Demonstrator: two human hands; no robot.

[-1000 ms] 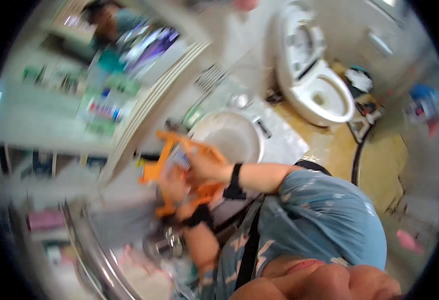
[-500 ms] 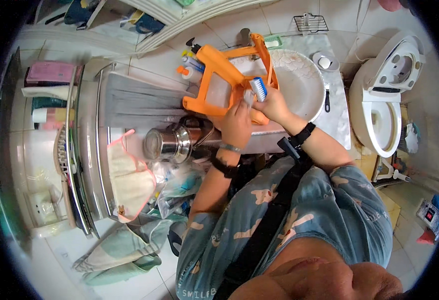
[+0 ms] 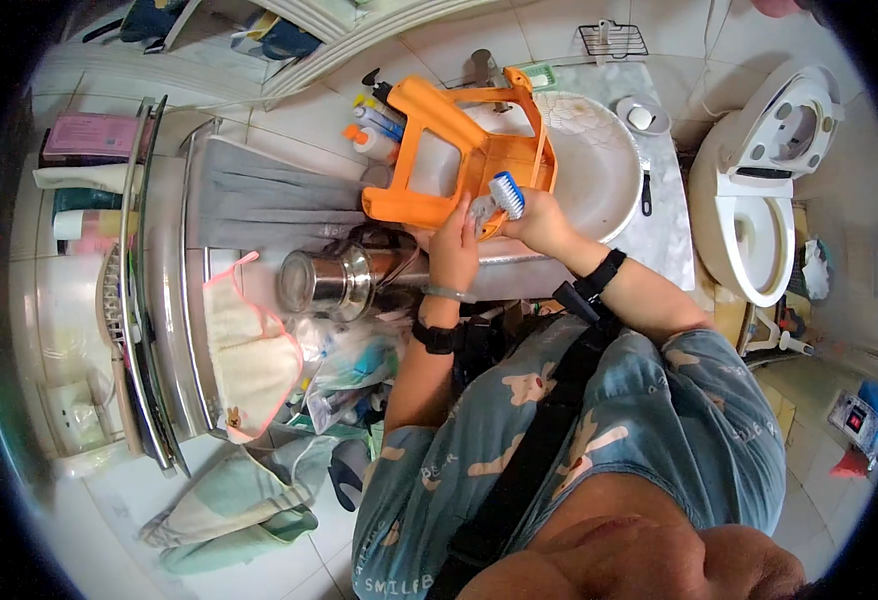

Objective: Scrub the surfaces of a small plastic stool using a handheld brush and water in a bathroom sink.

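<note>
An orange plastic stool (image 3: 404, 208) lies tipped over the white washbasin (image 3: 609, 190), its legs and open frames facing up. My right hand (image 3: 542, 225) is closed around a scrubbing brush (image 3: 507, 195) with a blue edge and white bristles turned upward. Just left of it, my left hand (image 3: 452, 250) pinches a small greyish, crumpled wad (image 3: 481, 209) close against the brush. Both hands are over the stool's near edge, and my fingers partly hide what they grip.
Left of the basin stand several bottles (image 3: 371, 142) and a steel thermos (image 3: 329, 280) lying on its side. Grey cloth (image 3: 269, 200) and a cream towel (image 3: 249, 350) hang from rails. A soap dish (image 3: 643, 116) sits on the marble counter (image 3: 664, 210), with a toilet (image 3: 749, 220) at right.
Both hands have come slightly nearer to me and to the left, with the brush and the grey wad. More of the stool's inside shows now. The whole view has shifted a little.
</note>
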